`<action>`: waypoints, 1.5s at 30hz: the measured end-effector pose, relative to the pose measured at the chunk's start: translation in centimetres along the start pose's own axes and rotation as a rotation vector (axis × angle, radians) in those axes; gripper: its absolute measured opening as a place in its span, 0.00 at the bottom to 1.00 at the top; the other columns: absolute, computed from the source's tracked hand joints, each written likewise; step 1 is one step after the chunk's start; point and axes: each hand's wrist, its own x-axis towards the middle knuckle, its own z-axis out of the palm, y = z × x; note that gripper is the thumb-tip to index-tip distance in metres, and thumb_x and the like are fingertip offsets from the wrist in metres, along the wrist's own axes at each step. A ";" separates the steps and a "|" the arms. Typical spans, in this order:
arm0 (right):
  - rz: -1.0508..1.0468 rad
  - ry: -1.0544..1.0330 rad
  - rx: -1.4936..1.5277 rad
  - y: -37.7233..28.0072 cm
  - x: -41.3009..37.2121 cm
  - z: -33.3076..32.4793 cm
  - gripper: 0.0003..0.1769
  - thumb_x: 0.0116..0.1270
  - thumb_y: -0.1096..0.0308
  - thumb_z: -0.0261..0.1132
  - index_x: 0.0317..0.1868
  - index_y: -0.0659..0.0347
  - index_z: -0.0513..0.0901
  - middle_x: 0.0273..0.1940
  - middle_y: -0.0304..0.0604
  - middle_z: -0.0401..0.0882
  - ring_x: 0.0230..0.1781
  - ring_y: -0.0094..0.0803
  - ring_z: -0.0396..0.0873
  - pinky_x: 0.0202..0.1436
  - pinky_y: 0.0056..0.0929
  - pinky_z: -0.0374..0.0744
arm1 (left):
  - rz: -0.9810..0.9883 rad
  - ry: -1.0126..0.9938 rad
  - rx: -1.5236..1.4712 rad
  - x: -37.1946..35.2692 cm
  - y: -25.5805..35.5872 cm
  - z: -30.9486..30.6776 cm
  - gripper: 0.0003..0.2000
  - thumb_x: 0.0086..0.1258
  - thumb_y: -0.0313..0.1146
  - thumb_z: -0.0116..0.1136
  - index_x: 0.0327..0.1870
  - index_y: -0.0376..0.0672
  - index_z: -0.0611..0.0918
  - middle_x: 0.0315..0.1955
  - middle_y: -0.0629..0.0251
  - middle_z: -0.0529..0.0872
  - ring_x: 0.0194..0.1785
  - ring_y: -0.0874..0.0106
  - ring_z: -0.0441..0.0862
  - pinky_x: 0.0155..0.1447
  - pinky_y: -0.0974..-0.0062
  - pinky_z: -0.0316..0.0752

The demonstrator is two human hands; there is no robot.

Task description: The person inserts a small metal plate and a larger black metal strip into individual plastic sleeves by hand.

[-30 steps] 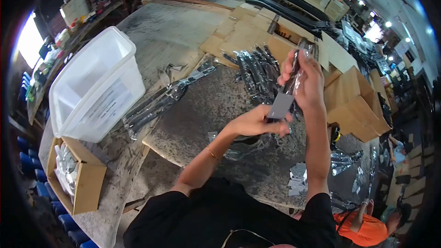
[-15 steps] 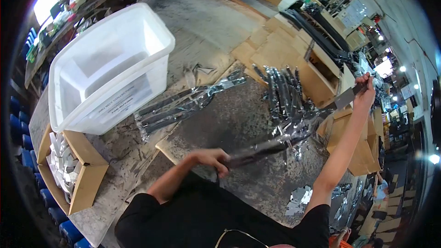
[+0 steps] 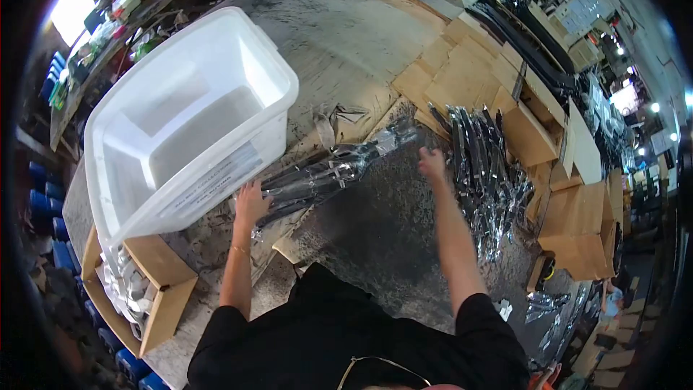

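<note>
Black plastic-wrapped strips [image 3: 336,167] lie beside the white tub [image 3: 216,198], inward from the table's [image 3: 211,260] near edge; my left hand [image 3: 250,206] covers 1 end, probably steadying it, pinch unclear; my right hand [image 3: 432,166] hangs loosely open nearby.

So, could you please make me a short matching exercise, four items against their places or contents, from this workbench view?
1. White tub
2. Small carton
3. Left hand
4. Right hand

A. Between the long wrapped bundle and the wrapped pile
B. Has printing on its outer side
C. At the lower-left end of the long wrapped bundle
D. Holds pale pieces

Pairs: 1-B, 2-D, 3-C, 4-A
</note>
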 end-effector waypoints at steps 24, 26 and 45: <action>0.488 0.908 -0.531 20.3 -24.6 -28.5 0.27 0.63 0.56 0.64 0.59 0.60 0.74 0.56 0.60 0.70 0.55 0.57 0.72 0.57 0.48 0.73 | 0.503 -0.518 -0.052 -8.4 19.7 9.3 0.10 0.63 0.33 0.59 0.40 0.36 0.82 0.34 0.51 0.85 0.40 0.56 0.84 0.46 0.65 0.78; 0.183 0.877 -0.684 25.8 -24.3 -28.3 0.19 0.61 0.59 0.65 0.47 0.64 0.80 0.45 0.60 0.78 0.46 0.55 0.77 0.50 0.45 0.75 | 0.478 -0.524 -0.063 -10.1 22.8 10.6 0.10 0.63 0.33 0.59 0.40 0.35 0.82 0.34 0.51 0.85 0.40 0.56 0.84 0.46 0.65 0.78; -0.577 0.011 0.187 5.5 -45.8 -37.8 0.07 0.61 0.76 0.67 0.40 0.67 0.82 0.40 0.40 0.79 0.34 0.22 0.78 0.35 0.22 0.76 | 0.666 -1.352 -0.689 -26.9 48.6 19.1 0.06 0.72 0.24 0.48 0.46 0.36 0.77 0.32 0.58 0.86 0.33 0.70 0.84 0.41 0.71 0.77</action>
